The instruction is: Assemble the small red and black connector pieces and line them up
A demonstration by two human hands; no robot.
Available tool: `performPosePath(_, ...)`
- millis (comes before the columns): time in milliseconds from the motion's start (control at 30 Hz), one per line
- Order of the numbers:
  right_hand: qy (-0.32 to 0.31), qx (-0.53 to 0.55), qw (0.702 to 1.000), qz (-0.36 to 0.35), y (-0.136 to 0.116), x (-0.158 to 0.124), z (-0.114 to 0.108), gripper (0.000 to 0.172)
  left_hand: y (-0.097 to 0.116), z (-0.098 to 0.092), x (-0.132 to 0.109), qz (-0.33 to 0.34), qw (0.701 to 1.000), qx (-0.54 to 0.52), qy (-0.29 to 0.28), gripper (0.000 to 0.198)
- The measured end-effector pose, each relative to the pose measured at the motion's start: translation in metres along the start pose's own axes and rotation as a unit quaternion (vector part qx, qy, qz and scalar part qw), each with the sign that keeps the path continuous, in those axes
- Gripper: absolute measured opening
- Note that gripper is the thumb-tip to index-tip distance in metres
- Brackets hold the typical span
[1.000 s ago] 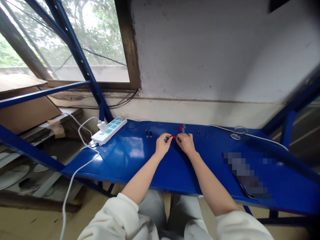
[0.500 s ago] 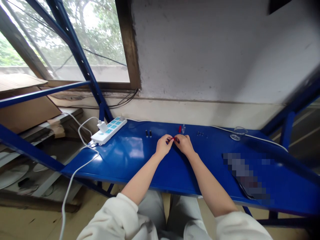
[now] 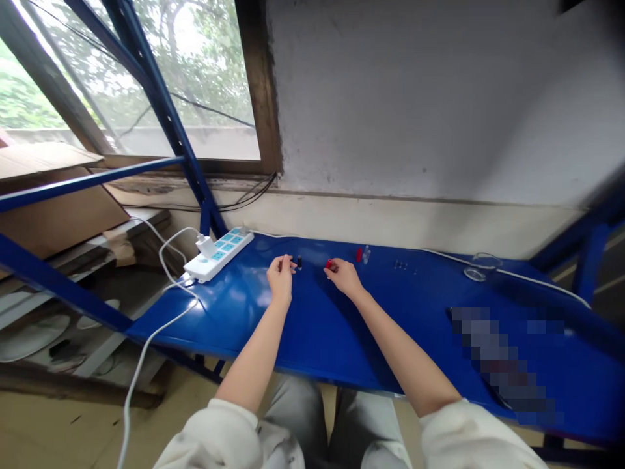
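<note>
My left hand (image 3: 280,276) hovers over the blue metal shelf (image 3: 312,326), fingers pinched beside a small black cylinder (image 3: 299,262) standing on the surface; what the fingertips hold is too small to name. My right hand (image 3: 344,275) is pinched on a small red part (image 3: 329,264). The hands are apart. Behind the right hand stand another red piece (image 3: 359,255) and a clear piece (image 3: 366,255).
A white power strip (image 3: 219,254) with a plugged charger and white cable lies at the shelf's left rear. Several tiny dark parts (image 3: 401,265) and a clear round dish (image 3: 474,273) sit to the right. A white cable runs along the back edge. Blue frame struts and a window rise left.
The hands, joined together on the red part before, have separated. My left hand moved left to the black cylinders; my right kept the red part. The view shifted slightly.
</note>
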State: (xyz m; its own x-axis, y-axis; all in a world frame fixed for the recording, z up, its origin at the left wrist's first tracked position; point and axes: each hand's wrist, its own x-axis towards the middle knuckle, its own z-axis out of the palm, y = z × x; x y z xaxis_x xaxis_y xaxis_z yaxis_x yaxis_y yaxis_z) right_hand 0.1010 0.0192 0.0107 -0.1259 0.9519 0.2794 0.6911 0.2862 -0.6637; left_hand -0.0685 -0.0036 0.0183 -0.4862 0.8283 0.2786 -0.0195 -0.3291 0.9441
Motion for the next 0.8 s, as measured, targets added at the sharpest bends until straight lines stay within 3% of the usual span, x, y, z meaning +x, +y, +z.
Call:
performPosePath(233, -0.056, -0.095, 0.994, 0.006, -0.028, 0.025, 0.027, 0.010, -0.005, -0.005, 0.008, -0.171, 0.970, -0.164, 0.057, 0.026)
performPosePath(467, -0.078, -0.124, 0.988, 0.041, -0.026, 0.027, 0.042, 0.012, -0.002, -0.002, 0.004, -0.189, 0.962, -0.185, 0.066, 0.021)
performPosePath(567, -0.078, -0.131, 0.987, 0.052, -0.028, 0.026, 0.043, 0.015, 0.001, 0.001, -0.001, -0.140, 0.980, -0.130, 0.052, 0.021)
performPosePath(667, -0.091, -0.133, 0.985, 0.067, -0.031, 0.022, 0.037, 0.022, 0.005, 0.003, -0.009, -0.019, 0.999, -0.031, 0.021, 0.023)
performPosePath(800, -0.091, -0.122, 0.985, 0.080, -0.023, 0.010, 0.011, 0.031, 0.009, 0.009, -0.026, 0.140, 0.984, 0.094, -0.064, 0.019)
